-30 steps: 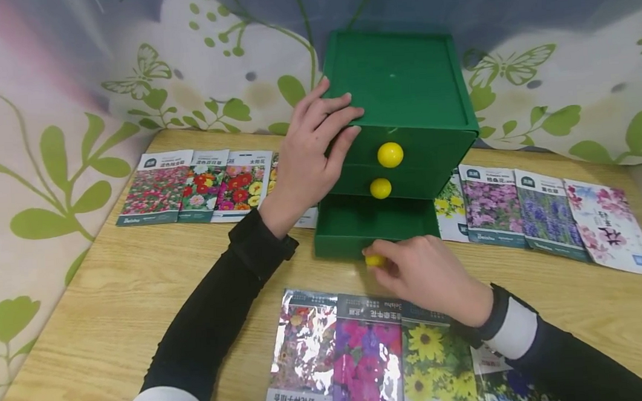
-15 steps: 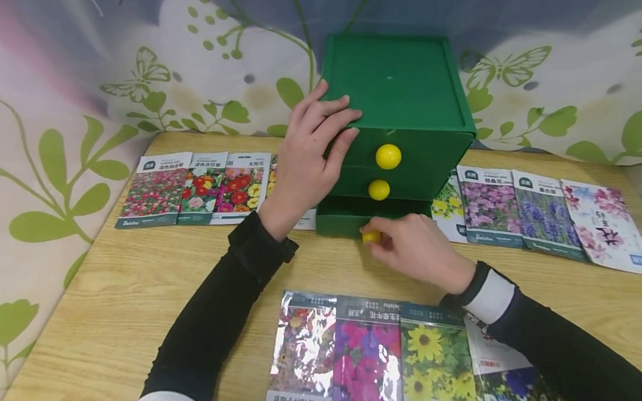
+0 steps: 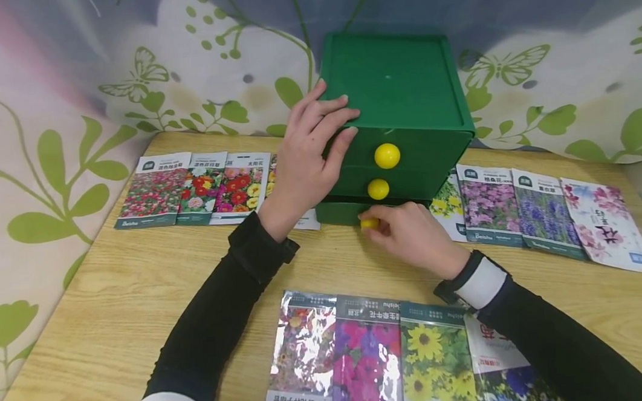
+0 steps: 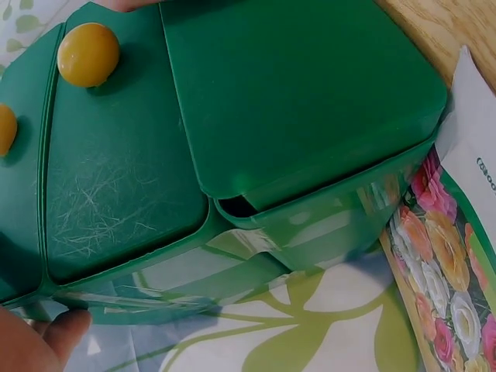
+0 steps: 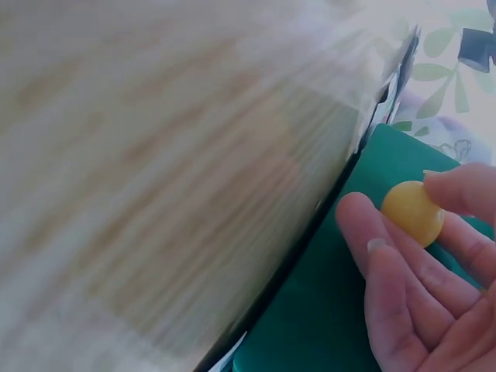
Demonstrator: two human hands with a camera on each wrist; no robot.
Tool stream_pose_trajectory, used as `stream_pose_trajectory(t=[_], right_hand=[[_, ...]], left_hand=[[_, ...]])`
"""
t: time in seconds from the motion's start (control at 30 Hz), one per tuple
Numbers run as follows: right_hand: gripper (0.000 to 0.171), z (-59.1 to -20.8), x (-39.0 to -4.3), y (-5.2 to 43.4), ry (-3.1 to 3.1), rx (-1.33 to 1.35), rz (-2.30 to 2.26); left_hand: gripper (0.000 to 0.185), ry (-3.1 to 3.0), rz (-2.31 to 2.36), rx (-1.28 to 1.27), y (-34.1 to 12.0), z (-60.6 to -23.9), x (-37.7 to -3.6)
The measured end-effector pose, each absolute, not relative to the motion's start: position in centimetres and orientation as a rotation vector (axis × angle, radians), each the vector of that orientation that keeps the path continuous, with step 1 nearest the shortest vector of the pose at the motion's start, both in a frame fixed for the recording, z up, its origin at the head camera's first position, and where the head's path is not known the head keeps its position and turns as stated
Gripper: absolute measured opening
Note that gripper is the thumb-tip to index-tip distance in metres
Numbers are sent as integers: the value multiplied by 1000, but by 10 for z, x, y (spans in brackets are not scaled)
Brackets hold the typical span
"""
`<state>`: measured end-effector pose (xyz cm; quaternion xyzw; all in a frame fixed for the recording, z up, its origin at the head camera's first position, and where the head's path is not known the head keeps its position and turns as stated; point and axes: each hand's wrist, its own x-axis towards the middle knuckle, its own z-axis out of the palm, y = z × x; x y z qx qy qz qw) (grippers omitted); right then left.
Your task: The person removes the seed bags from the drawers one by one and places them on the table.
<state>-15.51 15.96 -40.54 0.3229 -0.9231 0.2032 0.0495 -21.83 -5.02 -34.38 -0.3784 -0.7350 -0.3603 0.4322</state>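
A green plastic drawer cabinet (image 3: pixel 393 78) with round yellow knobs stands at the back of the table. My left hand (image 3: pixel 312 155) rests on its top left edge, fingers spread and relaxed over the corner. With thumb and fingers, my right hand (image 3: pixel 412 238) pinches the lowest knob (image 5: pixel 413 214). The bottom drawer (image 3: pixel 337 213) sticks out slightly; in the left wrist view a narrow dark gap shows behind its front (image 4: pixel 310 93). Both drawers above, with their knobs (image 3: pixel 386 156) uncovered, sit flush.
Flower seed packets (image 3: pixel 154 188) lie in a row left of the cabinet, some partly behind my left hand. More packets (image 3: pixel 492 203) lie to its right. Another row (image 3: pixel 367 358) lies in front, partly under my right forearm. A leaf-patterned cloth (image 3: pixel 205 73) hangs behind.
The bottom drawer has slid inward, away from me, from well out to nearly closed. My right hand has moved back with its knob; my left hand has stayed in place.
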Motion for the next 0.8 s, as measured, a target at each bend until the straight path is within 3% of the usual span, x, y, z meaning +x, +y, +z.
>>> stream_pose_trajectory(t=[0.8], right_hand=[[25, -406, -166, 163, -2899, 956, 672]], left_hand=[[23, -1893, -926, -1007, -55, -345, -218]])
